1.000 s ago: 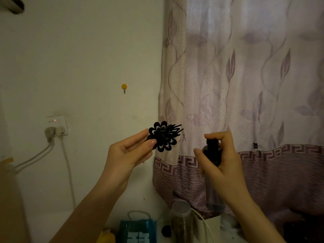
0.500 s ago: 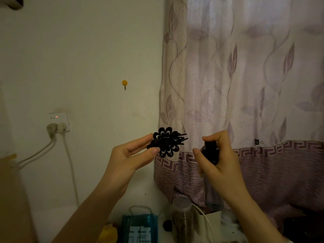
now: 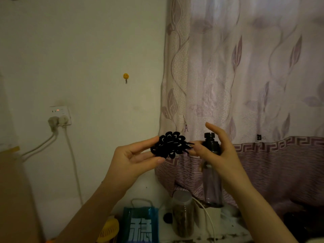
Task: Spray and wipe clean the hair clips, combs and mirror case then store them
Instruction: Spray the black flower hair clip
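Hands: left (image 3: 135,160) pinches one black flower clip (image 3: 169,144), right (image 3: 217,151) grips one spray bottle (image 3: 212,172) (upright).

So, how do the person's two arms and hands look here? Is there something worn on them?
Both forearms are bare up to the picture's lower edge: no sleeves show. The left hand and right hand wear no gloves, and no rings, watch or bracelet show. The fingers are slim; the left thumbnail looks short and unpainted. The dim light hides finer marks.

My left hand (image 3: 135,160) pinched the black flower-shaped plastic hair clip (image 3: 169,144) at chest height; my right hand (image 3: 216,151) gripped the dark translucent spray bottle (image 3: 212,174), index finger raised.
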A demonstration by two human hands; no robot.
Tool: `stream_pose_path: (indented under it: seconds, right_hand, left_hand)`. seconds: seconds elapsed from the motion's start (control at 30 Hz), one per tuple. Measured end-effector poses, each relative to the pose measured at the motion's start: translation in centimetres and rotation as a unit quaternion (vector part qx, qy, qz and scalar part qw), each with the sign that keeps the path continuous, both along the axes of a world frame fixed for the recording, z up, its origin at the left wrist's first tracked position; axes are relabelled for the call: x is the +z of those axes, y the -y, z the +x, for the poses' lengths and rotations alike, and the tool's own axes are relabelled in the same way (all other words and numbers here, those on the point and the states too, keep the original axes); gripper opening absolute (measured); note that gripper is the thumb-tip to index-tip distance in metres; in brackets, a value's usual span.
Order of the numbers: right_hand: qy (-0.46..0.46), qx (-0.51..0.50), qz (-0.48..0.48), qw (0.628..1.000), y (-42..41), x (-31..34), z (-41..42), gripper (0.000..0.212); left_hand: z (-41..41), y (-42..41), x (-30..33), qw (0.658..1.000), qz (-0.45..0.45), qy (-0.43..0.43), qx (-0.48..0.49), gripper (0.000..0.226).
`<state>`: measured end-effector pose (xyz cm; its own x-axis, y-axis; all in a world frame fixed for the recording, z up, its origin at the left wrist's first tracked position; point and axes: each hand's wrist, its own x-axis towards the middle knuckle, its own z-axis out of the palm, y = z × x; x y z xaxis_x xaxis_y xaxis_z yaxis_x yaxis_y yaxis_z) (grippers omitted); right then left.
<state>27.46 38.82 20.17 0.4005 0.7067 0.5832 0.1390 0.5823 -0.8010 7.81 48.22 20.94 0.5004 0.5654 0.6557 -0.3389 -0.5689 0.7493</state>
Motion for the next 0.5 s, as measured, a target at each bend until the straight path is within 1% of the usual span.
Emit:
stream_pose_path:
  seconds: [0.13,0.23,0.5]
  right_hand:
    - [-0.019,0.033,-0.054,0.998,-0.1,0.3,0.0,0.072]
    - [-0.019,0.049,-0.072,0.996,-0.3,0.0,0.5,0.067]
    - [0.005,0.097,-0.108,0.989,-0.6,-0.7,1.0,0.068]
  left_hand:
    - [0.1,-0.1,-0.6,1.0,0.014,-0.014,-0.004,0.056]
    - [0.1,-0.2,-0.9,0.999,0.024,-0.021,-0.003,0.06]
    - [0.1,-0.5,-1.4,0.998,0.034,-0.047,-0.001,0.066]
